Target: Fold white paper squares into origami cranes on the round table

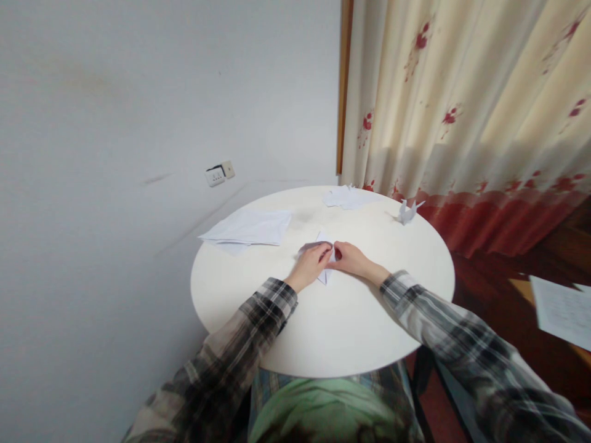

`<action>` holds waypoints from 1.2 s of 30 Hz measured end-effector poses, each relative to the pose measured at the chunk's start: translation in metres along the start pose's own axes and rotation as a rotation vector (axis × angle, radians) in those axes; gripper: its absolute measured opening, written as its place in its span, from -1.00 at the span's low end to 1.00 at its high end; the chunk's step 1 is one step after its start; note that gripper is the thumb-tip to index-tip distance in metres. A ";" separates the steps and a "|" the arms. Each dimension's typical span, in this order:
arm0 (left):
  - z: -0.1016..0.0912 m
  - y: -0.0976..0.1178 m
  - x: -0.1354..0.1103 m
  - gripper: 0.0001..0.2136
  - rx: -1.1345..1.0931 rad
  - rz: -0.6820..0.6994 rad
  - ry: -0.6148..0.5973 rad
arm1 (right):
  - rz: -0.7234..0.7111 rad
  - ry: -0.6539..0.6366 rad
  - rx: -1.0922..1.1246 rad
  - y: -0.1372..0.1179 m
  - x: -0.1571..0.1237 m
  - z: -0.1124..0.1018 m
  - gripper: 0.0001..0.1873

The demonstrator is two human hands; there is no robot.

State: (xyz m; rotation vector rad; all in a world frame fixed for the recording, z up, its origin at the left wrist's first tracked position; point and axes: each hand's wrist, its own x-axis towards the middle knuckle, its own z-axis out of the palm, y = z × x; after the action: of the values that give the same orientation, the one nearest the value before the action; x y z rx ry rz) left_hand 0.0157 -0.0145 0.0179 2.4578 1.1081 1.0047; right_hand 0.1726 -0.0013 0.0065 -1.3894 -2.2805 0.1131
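Folded paper (324,237) between stack (249,229) and crane (407,212)

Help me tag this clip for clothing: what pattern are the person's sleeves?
Plaid checks in grey, black and off-white, shown best on both sleeves in the head view.

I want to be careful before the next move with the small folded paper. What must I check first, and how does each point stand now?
1. Both hands on the folded paper: left hand and right hand touch it, ok.
2. Paper flat on the table: cannot tell, the hands cover it.
3. Edges aligned: cannot tell, too small.
4. Stack of sheets apart from the hands: ok.
5. Paper crane far from both hands: ok.
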 end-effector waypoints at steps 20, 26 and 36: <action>0.003 -0.008 0.001 -0.84 0.048 -0.060 -0.040 | 0.007 -0.012 0.011 0.000 0.000 -0.001 -0.59; 0.006 -0.017 0.004 -0.82 0.084 -0.064 -0.051 | 0.008 -0.005 0.045 0.000 0.000 0.000 -0.57; 0.013 -0.026 0.005 -0.83 -0.153 -0.171 -0.057 | 0.007 -0.018 0.051 0.001 -0.001 -0.001 -0.57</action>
State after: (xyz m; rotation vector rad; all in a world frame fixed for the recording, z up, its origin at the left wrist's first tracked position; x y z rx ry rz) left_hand 0.0127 0.0069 -0.0014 2.2164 1.1557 0.9252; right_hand 0.1741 -0.0019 0.0066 -1.3755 -2.2716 0.1847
